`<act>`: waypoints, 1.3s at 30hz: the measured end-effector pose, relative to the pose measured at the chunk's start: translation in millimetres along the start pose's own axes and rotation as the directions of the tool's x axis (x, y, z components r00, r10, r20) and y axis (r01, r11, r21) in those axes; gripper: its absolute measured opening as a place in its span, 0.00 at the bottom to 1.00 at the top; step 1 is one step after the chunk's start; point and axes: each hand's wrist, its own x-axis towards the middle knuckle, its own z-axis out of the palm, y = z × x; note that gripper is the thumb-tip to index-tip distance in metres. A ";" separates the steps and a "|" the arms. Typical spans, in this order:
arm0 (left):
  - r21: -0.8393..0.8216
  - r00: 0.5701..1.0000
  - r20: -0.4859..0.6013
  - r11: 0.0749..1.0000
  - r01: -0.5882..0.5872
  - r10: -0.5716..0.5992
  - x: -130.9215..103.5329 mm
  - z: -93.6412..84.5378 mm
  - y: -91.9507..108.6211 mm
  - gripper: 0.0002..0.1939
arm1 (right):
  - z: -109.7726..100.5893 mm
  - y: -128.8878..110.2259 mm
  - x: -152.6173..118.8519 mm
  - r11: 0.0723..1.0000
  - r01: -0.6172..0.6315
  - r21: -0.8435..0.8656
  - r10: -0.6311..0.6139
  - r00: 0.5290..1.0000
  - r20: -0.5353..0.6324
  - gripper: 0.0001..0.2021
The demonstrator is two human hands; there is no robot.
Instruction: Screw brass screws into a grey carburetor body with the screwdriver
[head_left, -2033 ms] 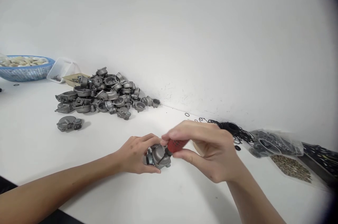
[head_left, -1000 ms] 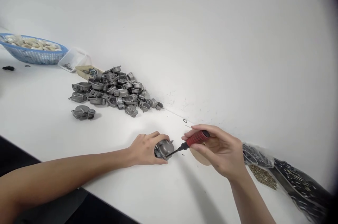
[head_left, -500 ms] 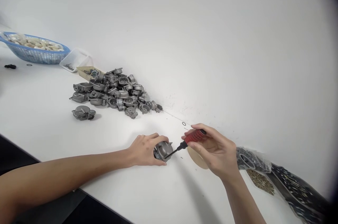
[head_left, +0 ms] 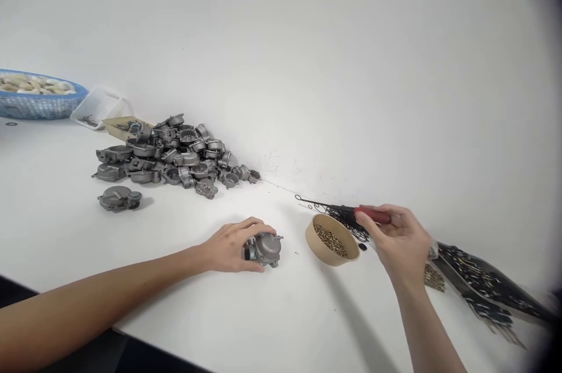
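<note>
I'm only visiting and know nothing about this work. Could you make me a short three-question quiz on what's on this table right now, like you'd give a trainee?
1. True or false: the left hand rests on a small grey metal casting on the white table.
2. What does the right hand hold? A) a red-handled screwdriver B) a blue basket C) a plastic bag
3. Fill in: the round tan bowl of small brass-coloured pieces lies between the two ____.

Key
1. True.
2. A; the right hand is over the loose black rubber rings.
3. hands.
</note>
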 end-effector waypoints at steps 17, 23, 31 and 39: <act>-0.326 0.995 0.095 0.945 0.038 -0.008 6.6 7.8 -9.1 0.41 | -33.7 89.1 -13.7 0.914 0.180 -0.364 -0.032 0.926 0.377 0.12; -0.336 0.996 0.073 0.939 0.076 -0.055 3.9 22.4 3.7 0.41 | 9.6 19.4 -64.2 0.958 0.282 -0.055 -0.225 0.855 0.467 0.21; -0.435 0.997 0.059 0.898 0.073 -0.052 0.7 35.2 3.9 0.47 | 56.2 -17.6 -120.0 0.986 0.089 0.142 -0.160 0.749 0.643 0.38; -0.453 0.990 0.098 0.881 0.136 -0.103 4.1 23.3 8.0 0.32 | 20.8 -2.4 -82.6 0.963 0.242 0.119 -0.265 0.932 0.249 0.31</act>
